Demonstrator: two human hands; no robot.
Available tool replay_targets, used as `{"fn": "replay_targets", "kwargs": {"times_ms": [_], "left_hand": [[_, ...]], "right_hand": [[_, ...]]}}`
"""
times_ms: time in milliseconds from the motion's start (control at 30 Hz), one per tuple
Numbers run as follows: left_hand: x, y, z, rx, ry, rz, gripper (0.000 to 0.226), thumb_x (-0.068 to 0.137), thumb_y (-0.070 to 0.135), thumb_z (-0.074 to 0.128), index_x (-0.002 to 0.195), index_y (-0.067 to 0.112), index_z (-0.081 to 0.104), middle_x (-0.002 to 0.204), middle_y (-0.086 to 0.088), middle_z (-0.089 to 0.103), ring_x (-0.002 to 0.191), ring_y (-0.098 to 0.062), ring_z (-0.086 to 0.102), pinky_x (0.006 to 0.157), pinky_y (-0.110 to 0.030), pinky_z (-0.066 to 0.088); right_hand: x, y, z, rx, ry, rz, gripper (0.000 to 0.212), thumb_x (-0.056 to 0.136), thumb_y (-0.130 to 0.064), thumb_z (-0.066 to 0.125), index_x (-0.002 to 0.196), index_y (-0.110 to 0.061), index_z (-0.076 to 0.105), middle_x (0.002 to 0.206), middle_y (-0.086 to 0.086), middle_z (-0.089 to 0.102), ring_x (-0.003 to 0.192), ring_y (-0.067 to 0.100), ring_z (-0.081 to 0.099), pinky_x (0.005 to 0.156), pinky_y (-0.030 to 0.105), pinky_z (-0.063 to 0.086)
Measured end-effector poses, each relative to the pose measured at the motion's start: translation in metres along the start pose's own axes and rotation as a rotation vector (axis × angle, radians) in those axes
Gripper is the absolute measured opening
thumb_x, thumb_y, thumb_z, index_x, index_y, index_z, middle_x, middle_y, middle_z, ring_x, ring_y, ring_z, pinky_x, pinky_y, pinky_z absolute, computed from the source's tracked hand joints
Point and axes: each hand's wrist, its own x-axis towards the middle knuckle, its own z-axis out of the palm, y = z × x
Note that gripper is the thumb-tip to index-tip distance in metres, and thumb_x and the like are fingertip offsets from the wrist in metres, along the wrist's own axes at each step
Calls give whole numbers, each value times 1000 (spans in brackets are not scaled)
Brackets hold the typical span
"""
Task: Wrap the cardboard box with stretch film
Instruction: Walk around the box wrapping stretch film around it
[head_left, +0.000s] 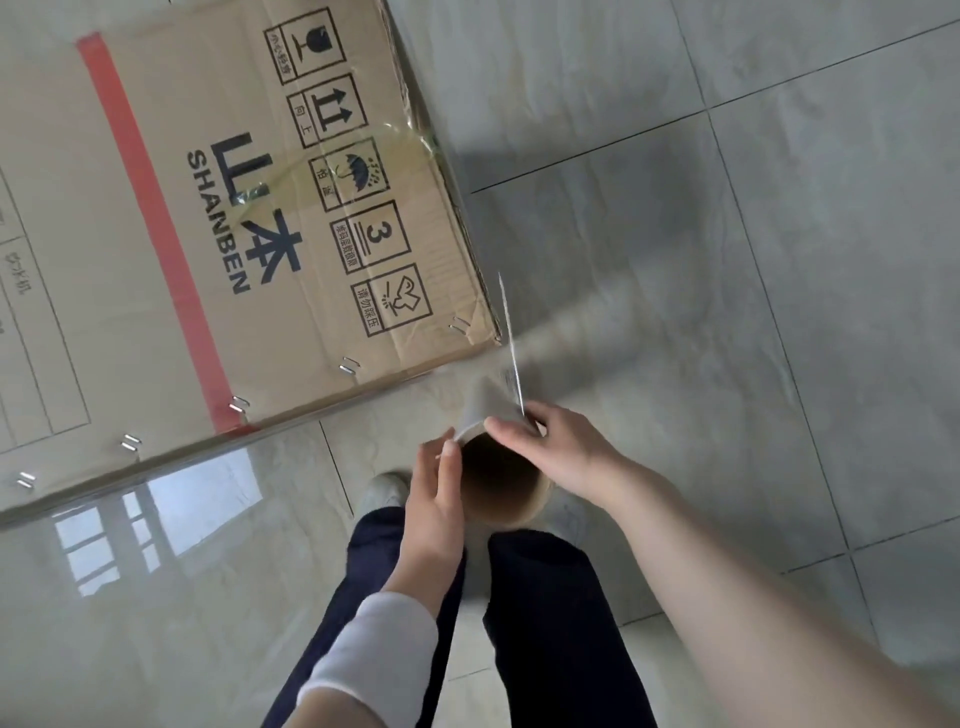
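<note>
While the stretch film roll (501, 483) is held upright just off the near right corner of the cardboard box (218, 218), both hands grasp it. The left hand (434, 499) cups the side nearer the box. The right hand (558, 454) wraps the side away from the box, its thumb hooked over the core's rim. A short web of film (513, 364), seen almost edge-on, runs from the roll to that corner. Wrinkled film already lies over the box's printed face near its right edge.

The step in hand appears to be carrying the web round the corner. Done well, the web is taut, the roll's axis runs parallel to the corner edge, and the roll turns within the fingers rather than being dragged, so the film lies flat instead of roping.

The box corner is crushed, and staples (349, 366) line the near edge; either could snag thin film. The tiled floor (753, 270) right of the box and along its near edge offers open room for walking. The person's shoe (382, 491) stands near the corner.
</note>
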Motion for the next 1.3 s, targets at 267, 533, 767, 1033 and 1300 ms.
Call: {"fn": "replay_targets", "kwargs": {"times_ms": [267,533,767,1033,1300], "left_hand": [[8,-12,-27,100,-147,-68,43,96,47,32,124,16,43,115,3,53,112,-16,46,83,-16,28],[41,15,-32,155,-376,-41,53,83,57,50,130,32,50,124,9,52,116,-9,45,96,-23,33],[6,-15,-35,58,-192,-4,44,92,52,37,130,34,48,120,12,49,117,-8,43,98,-26,34],[-15,-43,-67,-134,-93,-220,43,93,55,30,124,30,46,119,1,53,102,-12,55,62,-26,53],[27,-31,-98,379,-387,62,74,79,68,33,142,31,30,150,1,31,135,-14,32,100,-24,24]], "right_hand": [[4,-6,20,-172,17,-28,87,74,-65,60,145,-22,32,140,-3,48,131,18,44,99,26,37],[-8,21,48,329,55,-40,87,76,-68,54,148,-31,23,144,-15,38,134,2,33,100,19,28],[-26,30,93,513,332,5,50,90,-51,46,127,-18,50,107,-11,54,106,9,51,82,15,37],[-10,14,106,225,138,32,96,49,-92,48,117,-26,60,116,-6,64,110,13,58,95,29,45],[-5,5,116,285,211,47,52,68,-72,61,97,-29,67,99,-11,65,101,10,59,82,22,41]]}}
